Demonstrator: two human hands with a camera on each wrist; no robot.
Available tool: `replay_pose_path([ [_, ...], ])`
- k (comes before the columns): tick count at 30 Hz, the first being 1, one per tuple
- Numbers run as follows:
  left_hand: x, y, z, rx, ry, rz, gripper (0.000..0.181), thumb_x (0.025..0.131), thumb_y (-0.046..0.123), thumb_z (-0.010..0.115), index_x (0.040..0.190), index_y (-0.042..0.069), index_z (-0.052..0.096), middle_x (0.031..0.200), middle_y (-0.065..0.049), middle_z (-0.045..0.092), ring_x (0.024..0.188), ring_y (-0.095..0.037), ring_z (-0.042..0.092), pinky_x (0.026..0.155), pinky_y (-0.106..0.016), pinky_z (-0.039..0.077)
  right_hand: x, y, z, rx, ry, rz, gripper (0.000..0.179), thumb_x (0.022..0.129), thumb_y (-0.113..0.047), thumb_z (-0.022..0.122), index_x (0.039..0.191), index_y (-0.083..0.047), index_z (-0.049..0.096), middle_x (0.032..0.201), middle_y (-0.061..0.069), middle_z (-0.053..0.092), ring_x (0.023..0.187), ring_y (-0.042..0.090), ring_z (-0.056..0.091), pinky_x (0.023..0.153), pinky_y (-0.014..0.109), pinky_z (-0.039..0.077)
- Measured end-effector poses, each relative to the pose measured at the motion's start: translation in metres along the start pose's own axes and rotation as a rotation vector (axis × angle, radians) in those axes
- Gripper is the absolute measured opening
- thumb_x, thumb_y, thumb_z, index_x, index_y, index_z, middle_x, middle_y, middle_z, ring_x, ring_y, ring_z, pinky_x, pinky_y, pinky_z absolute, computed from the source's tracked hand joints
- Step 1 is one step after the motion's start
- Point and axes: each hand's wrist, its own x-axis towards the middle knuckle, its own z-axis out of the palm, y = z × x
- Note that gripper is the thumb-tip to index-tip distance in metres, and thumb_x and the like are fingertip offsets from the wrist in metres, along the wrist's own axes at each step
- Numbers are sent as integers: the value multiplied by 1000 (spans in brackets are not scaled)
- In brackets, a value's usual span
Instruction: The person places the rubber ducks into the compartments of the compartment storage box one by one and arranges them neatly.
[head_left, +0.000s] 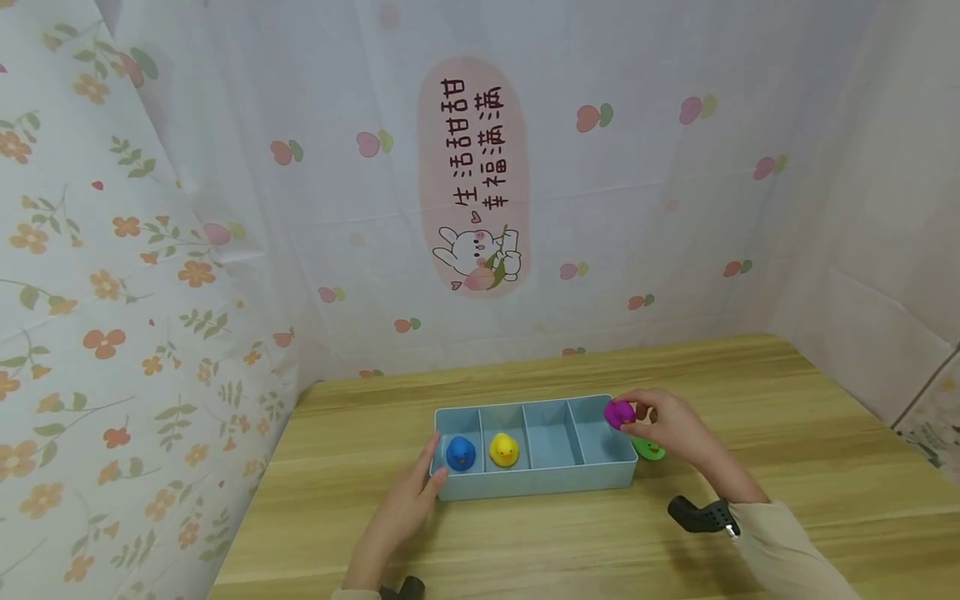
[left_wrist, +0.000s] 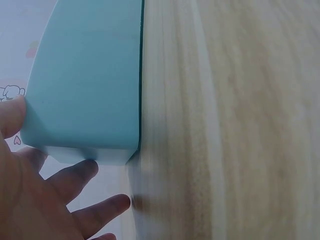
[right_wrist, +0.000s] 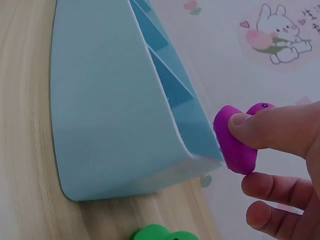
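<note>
A blue divided box point(head_left: 536, 482) lies lengthwise on the table. My left hand point(head_left: 405, 500) holds its left end, thumb at the near corner and fingers along the end wall; in the left wrist view some fingers point(left_wrist: 102, 214) spread off it. Between thumb and fingers, my right hand point(head_left: 670, 429) pinches a purple rubber duck point(head_left: 618, 413) above the rim at the right-end compartment. A blue rubber duck point(head_left: 461, 452) sits in the leftmost compartment, a yellow one point(head_left: 504, 450) in the compartment beside it. Below the right hand, a green duck point(head_left: 649, 450) rests outside the box, partly hidden.
The wooden table point(head_left: 345, 467) extends around the box on all sides. Behind it hangs a printed cloth point(head_left: 660, 208) with a rabbit picture, and a floral cloth point(head_left: 112, 333) hangs at the left. A black wrist device point(head_left: 701, 515) is worn on the right arm.
</note>
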Motion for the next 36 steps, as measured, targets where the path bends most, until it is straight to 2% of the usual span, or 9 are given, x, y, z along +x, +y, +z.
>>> replay_pose_path([
  [7, 0, -1, 0, -1, 5, 7, 60, 101, 42, 41, 153, 15, 24, 146, -23, 40, 130, -47, 41, 105, -62, 34, 3, -5, 6, 9, -35, 6, 33, 79, -12, 76, 109, -5, 67, 82, 1, 59, 75, 15, 48, 59, 22, 42],
  [19, 0, -1, 0, 7, 13, 12, 61, 101, 44, 40, 153, 16, 24, 146, -23, 40, 129, -48, 42, 104, -63, 34, 12, -17, 12, 15, -49, -57, 30, 78, -13, 77, 105, -6, 69, 82, -2, 62, 73, 14, 50, 59, 21, 40],
  [28, 1, -2, 1, 17, 20, 20, 58, 102, 37, 42, 152, 14, 26, 144, -24, 43, 128, -49, 43, 103, -65, 34, 16, -26, 22, 32, -79, -64, 30, 78, -10, 76, 107, -6, 68, 86, 2, 63, 74, 18, 52, 58, 21, 43],
  [36, 1, -3, 2, 18, 14, 5, 61, 101, 46, 39, 153, 17, 25, 145, -23, 43, 128, -51, 42, 102, -67, 33, 21, -34, 29, 36, -84, -92, 29, 76, -8, 73, 105, -5, 68, 86, 2, 63, 73, 19, 53, 57, 21, 43],
])
